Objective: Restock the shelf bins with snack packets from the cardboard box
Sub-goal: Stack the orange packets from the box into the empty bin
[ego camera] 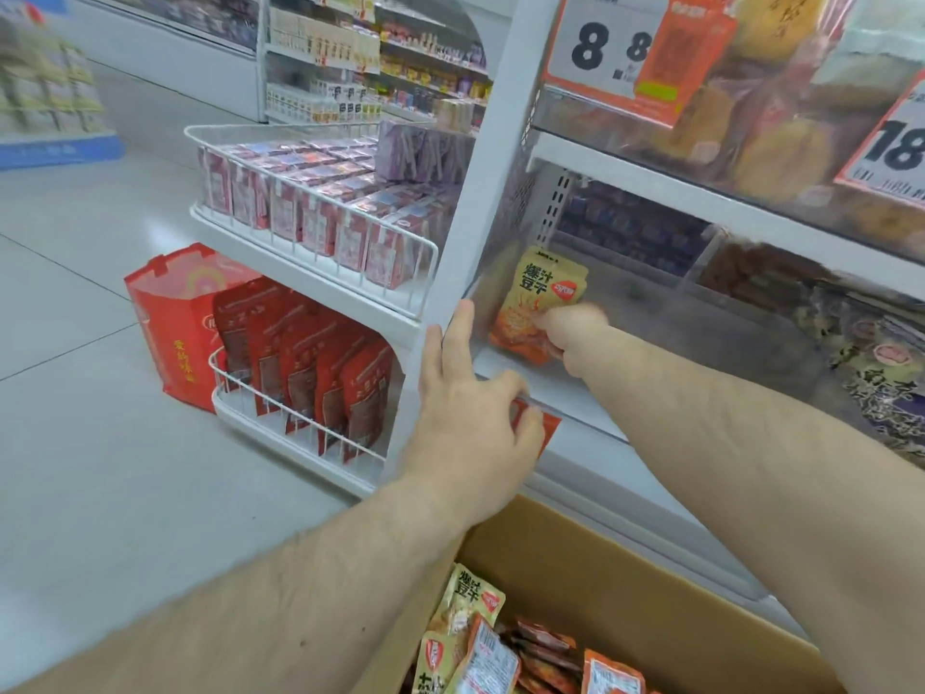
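Two bare hands work at the shelf; our right hand (570, 333) reaches into the clear-fronted shelf bin (650, 313), its grip closed on a yellow-and-orange snack packet (538, 303) that it holds upright near the bin's left end, fingers curled round the packet's lower right edge; our left hand (470, 393) rests against the white upright post (480, 192) of the shelf, fingers straight and spread, its grip open, the thumb lying on the bin's front lip just above an orange price tag (538, 428); below, at the bottom of the view, the cardboard box (625, 593) stands open with more snack packets (480, 643) heaped loosely inside, some yellow, some orange-red; to the left, a white wire end rack (310, 232) carries rows of pink boxes on its upper tier and dark red pouches (310, 363) standing upright on its lower tier; a red gift bag (175, 323) stands on the tiled floor (100, 493) just beside that rack; above the bin we see large price cards (605, 42) fixed to the upper shelves.
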Available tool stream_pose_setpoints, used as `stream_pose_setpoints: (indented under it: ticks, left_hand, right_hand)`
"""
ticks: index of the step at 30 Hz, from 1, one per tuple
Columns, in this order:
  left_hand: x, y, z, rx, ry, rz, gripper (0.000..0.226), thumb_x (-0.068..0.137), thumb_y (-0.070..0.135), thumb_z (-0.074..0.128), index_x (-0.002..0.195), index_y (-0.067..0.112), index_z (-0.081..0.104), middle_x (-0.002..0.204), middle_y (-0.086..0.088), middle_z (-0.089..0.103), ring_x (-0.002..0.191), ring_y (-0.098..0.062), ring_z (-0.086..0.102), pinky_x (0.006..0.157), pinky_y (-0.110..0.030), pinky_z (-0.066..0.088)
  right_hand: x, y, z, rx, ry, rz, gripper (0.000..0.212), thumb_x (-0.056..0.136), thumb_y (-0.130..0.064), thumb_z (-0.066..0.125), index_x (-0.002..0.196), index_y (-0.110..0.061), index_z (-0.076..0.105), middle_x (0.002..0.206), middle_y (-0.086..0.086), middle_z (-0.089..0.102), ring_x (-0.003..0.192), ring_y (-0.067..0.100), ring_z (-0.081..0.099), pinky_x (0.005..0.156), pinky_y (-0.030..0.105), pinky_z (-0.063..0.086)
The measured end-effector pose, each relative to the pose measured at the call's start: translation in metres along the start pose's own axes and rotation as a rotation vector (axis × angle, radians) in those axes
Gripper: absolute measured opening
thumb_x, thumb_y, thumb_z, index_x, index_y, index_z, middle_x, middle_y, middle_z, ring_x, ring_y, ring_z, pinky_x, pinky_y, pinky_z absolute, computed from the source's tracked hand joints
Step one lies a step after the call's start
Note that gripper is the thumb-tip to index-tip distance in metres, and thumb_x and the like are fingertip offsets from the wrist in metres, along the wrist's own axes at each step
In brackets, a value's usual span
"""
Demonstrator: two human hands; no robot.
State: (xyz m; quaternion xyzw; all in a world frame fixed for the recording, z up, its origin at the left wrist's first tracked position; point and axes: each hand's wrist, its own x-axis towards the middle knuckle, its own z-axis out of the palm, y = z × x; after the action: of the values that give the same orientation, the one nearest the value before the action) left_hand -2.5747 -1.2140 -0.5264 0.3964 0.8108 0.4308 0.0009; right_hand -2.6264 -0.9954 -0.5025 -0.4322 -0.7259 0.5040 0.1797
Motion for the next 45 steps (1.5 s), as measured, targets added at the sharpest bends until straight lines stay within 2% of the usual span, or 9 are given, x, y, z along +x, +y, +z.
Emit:
stream_pose_setpoints:
  ticks: [7,14,19,25,31,34,38,41,45]
  left_hand:
    - [-0.001,0.001,0.0,-0.045,-0.006,-0.009,0.014,0.098,0.034,0.053,0.096,0.026,0.064,0.146,0.035,-0.022,0.148,-0.013,-0.023,0.122,-0.048,0.014]
    - [-0.001,0.0,0.002,-0.039,0.001,0.005,0.013,0.097,0.033,0.053,0.096,0.025,0.063,0.145,0.034,-0.023,0.148,-0.015,-0.024,0.121,-0.049,0.015]
    - [0.0,0.001,0.0,-0.032,0.004,-0.002,0.012,0.096,0.031,0.054,0.098,0.025,0.065,0.143,0.036,-0.021,0.148,-0.017,-0.022,0.121,-0.051,0.012]
    - [0.0,0.009,-0.005,0.099,-0.031,-0.039,0.028,0.097,0.033,0.052,0.123,0.032,0.061,0.161,0.003,-0.02,0.147,-0.026,-0.027,0.117,-0.065,-0.006]
    - [-0.01,0.016,-0.008,0.074,0.277,0.233,0.024,0.083,0.026,0.058,0.106,0.021,0.06,0.122,-0.003,0.043,0.111,-0.022,0.042,0.095,-0.04,0.037]
    - [-0.021,0.026,-0.006,-0.224,0.014,0.121,0.019,0.087,0.019,0.059,0.086,0.031,0.044,0.083,0.011,0.052,0.07,-0.01,0.049,0.065,-0.031,0.038]
    - [-0.033,0.013,0.008,0.052,-0.501,0.001,0.017,0.086,0.022,0.06,0.082,0.032,0.046,0.085,0.009,0.058,0.084,-0.016,0.058,0.063,-0.027,0.04]
    - [-0.041,0.002,0.013,0.246,-0.751,-0.007,0.009,0.088,0.023,0.061,0.092,0.029,0.055,0.096,0.007,0.061,0.09,-0.017,0.058,0.072,-0.026,0.046]
    - [-0.048,0.004,0.016,0.226,-0.857,-0.059,0.017,0.091,0.026,0.062,0.108,0.024,0.062,0.096,0.008,0.063,0.087,-0.015,0.063,0.074,-0.027,0.051]
  right_hand:
    - [-0.001,0.0,0.014,-0.077,0.079,-0.006,0.014,0.095,-0.016,0.057,0.106,-0.014,0.063,0.079,0.002,0.06,0.069,0.019,0.06,0.082,0.039,0.058]
    - [-0.009,-0.003,0.005,0.016,-0.067,0.072,0.022,0.097,-0.02,0.056,0.118,-0.015,0.06,0.11,0.007,0.069,0.096,0.025,0.069,0.061,0.028,0.054]
    - [-0.014,-0.002,-0.004,-0.027,-0.07,0.063,0.018,0.099,-0.022,0.055,0.115,-0.013,0.057,0.095,0.006,0.064,0.078,0.021,0.062,0.071,0.034,0.056]
    - [-0.034,-0.003,-0.031,-0.106,-0.047,0.049,0.02,0.1,-0.029,0.057,0.113,-0.015,0.051,0.096,0.003,0.052,0.086,0.025,0.062,0.088,0.04,0.058]
    - [-0.082,-0.012,-0.045,-0.442,0.099,-0.121,0.028,0.09,-0.04,0.064,0.095,-0.013,0.06,0.086,0.004,0.064,0.078,0.025,0.066,0.072,0.037,0.057]
    - [-0.137,-0.007,-0.054,-0.792,0.31,-0.467,0.017,0.085,-0.037,0.06,0.089,-0.02,0.06,0.094,0.0,0.066,0.088,0.026,0.063,0.075,0.036,0.053]
    - [-0.216,0.049,-0.058,-0.641,0.386,-0.878,0.011,0.073,-0.03,0.055,0.069,-0.02,0.055,0.067,-0.005,0.055,0.067,0.022,0.053,0.06,0.033,0.042]
    - [-0.217,0.132,-0.045,-0.634,0.154,-0.566,0.01,0.07,-0.028,0.055,0.064,-0.022,0.05,0.06,-0.007,0.051,0.069,0.024,0.056,0.061,0.034,0.045]
    - [-0.204,0.241,-0.008,-0.889,-0.261,-0.214,0.015,0.081,-0.031,0.063,0.093,-0.022,0.061,0.101,0.002,0.064,0.103,0.028,0.061,0.08,0.035,0.051]
